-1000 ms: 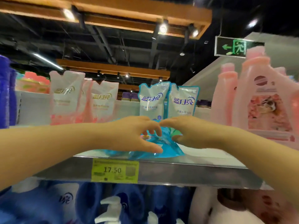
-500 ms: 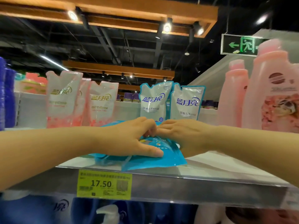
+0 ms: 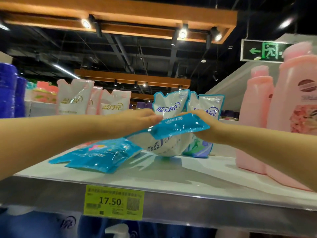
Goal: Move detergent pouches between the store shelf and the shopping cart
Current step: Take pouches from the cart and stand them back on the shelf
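Note:
A blue and white detergent pouch [image 3: 169, 134] is raised at a tilt above the shelf [image 3: 171, 172], its blue end up and its white belly low. My left hand [image 3: 137, 119] holds its top left edge and my right hand [image 3: 204, 127] grips its right end from behind. A second blue pouch [image 3: 97, 154] lies flat on the shelf below my left forearm. Two more blue and white pouches [image 3: 171, 104] stand upright behind my hands. The shopping cart is out of view.
White and pink pouches [image 3: 75, 98] stand at the back left, with blue bottles [image 3: 8, 91] at the far left. Big pink bottles [image 3: 295, 107] fill the shelf's right side. A yellow 17.50 price tag [image 3: 113, 201] hangs on the shelf's front edge, above blue bottles [image 3: 51, 225].
Both hands have lifted one pouch off the flat pile and tilted it upward; the other pouch stays lying on the shelf. The view has moved closer to the shelf.

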Available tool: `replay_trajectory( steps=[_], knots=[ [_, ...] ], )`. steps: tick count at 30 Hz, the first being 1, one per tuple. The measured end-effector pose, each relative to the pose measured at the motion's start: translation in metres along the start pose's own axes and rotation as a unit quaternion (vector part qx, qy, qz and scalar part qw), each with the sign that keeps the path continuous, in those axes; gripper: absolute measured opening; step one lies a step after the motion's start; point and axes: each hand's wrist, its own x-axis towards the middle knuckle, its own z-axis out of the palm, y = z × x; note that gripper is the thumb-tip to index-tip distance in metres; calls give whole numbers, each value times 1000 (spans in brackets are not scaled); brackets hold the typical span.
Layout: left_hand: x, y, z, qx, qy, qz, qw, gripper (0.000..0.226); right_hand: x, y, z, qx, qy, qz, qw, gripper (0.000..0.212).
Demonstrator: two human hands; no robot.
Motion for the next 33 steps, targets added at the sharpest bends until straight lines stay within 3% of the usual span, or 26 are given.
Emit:
replay_trajectory(
  steps=[2,5,7,11,15,19,26,30,33],
  knots=[
    [12,11,-9,-135,55,-41,989,42,11,2,-6,-10,32,44,998,13],
    [23,16,-26,-305,116,-33,945,54,18,9,-21,147,93,133,976,1],
    [33,15,-31,-356,132,-14,925,54,21,19,-30,236,136,194,943,19],
    [67,22,-17,-284,122,-33,951,50,30,42,-42,232,205,287,907,27],
    [93,28,21,-157,2,-29,987,69,34,62,-51,243,242,344,874,32],
    [108,30,52,-62,-43,-17,997,80,35,76,-51,230,253,379,860,41],
    [107,19,65,-22,-64,-21,997,88,23,84,-32,262,202,371,868,51],
    [105,19,46,-14,-13,-17,1000,84,28,73,-47,216,328,312,865,78],
    [100,12,21,-19,36,-32,999,82,27,50,-66,43,424,214,879,70]
  ],
)
